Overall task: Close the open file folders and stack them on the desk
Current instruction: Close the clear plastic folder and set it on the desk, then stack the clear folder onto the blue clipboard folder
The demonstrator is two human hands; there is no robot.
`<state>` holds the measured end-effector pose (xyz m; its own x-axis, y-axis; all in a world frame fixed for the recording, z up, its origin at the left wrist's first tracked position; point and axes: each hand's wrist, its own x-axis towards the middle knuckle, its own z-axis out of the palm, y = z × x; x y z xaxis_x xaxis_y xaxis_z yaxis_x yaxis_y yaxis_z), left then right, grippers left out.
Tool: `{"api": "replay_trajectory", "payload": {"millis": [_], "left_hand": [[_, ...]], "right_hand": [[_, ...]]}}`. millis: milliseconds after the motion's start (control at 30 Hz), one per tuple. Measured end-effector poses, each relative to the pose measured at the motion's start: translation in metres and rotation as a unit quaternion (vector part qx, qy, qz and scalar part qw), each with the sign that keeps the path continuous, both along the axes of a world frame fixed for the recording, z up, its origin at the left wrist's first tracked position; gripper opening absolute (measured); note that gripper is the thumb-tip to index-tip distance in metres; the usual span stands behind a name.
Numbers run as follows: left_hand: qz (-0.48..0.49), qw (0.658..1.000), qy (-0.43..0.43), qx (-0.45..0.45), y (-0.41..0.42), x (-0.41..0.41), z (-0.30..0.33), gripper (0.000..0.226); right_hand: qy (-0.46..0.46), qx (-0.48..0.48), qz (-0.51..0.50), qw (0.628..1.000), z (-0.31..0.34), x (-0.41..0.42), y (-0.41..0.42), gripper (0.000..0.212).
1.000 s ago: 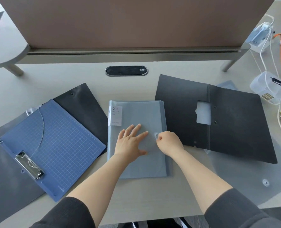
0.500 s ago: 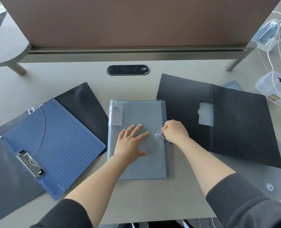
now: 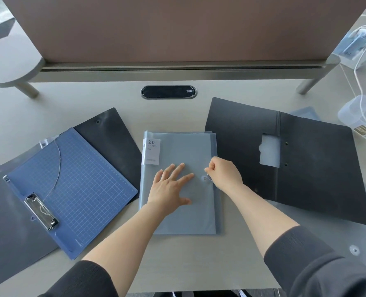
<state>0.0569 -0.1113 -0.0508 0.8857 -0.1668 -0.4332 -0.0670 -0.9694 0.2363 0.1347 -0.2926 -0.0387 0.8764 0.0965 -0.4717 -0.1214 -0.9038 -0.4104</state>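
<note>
A translucent grey-blue pocket folder (image 3: 182,151) lies closed in the middle of the desk (image 3: 199,260). My left hand (image 3: 170,186) rests flat on its cover, fingers spread. My right hand (image 3: 224,173) is pinched on a thin closure string by the round button (image 3: 205,178) near the folder's right edge. A black folder (image 3: 306,168) lies open flat to the right. At the left an open blue clip folder (image 3: 70,185) with a metal clip (image 3: 41,211) and a loose string lies on dark covers (image 3: 113,144).
A brown partition (image 3: 177,28) stands behind the desk, with an oval cable port (image 3: 168,92) in front of it. Plastic containers (image 3: 362,116) and white cables sit at the right edge. A translucent sheet with a round button (image 3: 353,250) lies at the lower right.
My right hand has moved from just below the button up and to its right, drawing the string. My left hand has stayed pressed on the cover.
</note>
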Motion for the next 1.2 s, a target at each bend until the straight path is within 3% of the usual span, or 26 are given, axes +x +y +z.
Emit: {"api": "replay_trajectory", "payload": {"millis": [233,467,700,833,1033,1200], "left_hand": [[0.023,1.0,0.004,0.008,-0.005,-0.003,0.002,0.077],[0.236,0.97,-0.055,0.003,0.008,-0.025,0.011,0.065],[0.335,0.942,-0.028,-0.015,0.029,-0.037,0.029,0.065],[0.351,0.936,-0.024,-0.02,0.038,-0.047,0.031,0.062],[0.395,0.918,-0.035,-0.02,0.054,-0.076,0.043,0.057],[0.434,0.899,-0.052,0.005,0.08,-0.104,0.045,0.058]], "right_hand": [[0.002,0.054,-0.075,0.996,0.009,-0.007,-0.021,0.018],[0.035,0.012,-0.103,0.994,0.014,-0.032,-0.033,0.025],[0.063,0.006,-0.125,0.99,0.021,-0.039,-0.024,0.02],[0.021,-0.021,-0.095,0.995,0.031,-0.04,-0.016,0.018],[0.019,0.081,0.051,0.995,0.032,-0.047,0.033,0.024],[0.032,0.113,0.161,0.98,0.034,-0.058,0.084,0.036]]}}
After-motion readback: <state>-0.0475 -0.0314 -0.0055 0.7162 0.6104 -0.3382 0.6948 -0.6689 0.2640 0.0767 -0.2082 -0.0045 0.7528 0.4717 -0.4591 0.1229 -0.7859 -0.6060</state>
